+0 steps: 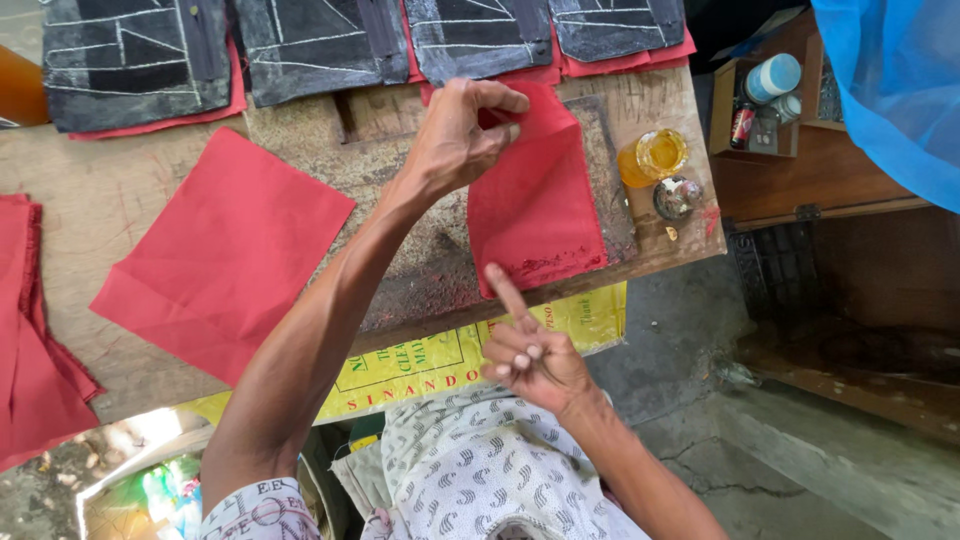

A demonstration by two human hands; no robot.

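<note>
My left hand [462, 130] reaches out over the wooden board and pinches the upper corner of a red cloth piece [535, 205], lifting that edge off the dark stained patch of the board [420, 250]. My right hand [528, 350] hovers near the board's front edge, forefinger stretched out toward the lower left corner of the same cloth, the other fingers curled, holding nothing. A larger flat red cloth square [225, 255] lies to the left.
Several dark chalk-marked cloth panels [135, 60] backed with red line the far edge. A stack of red cloth [35, 340] lies at far left. A glass of yellow liquid [655, 155] and a small round tin [678, 197] stand at right. Blue plastic sheet [895, 90] hangs beyond.
</note>
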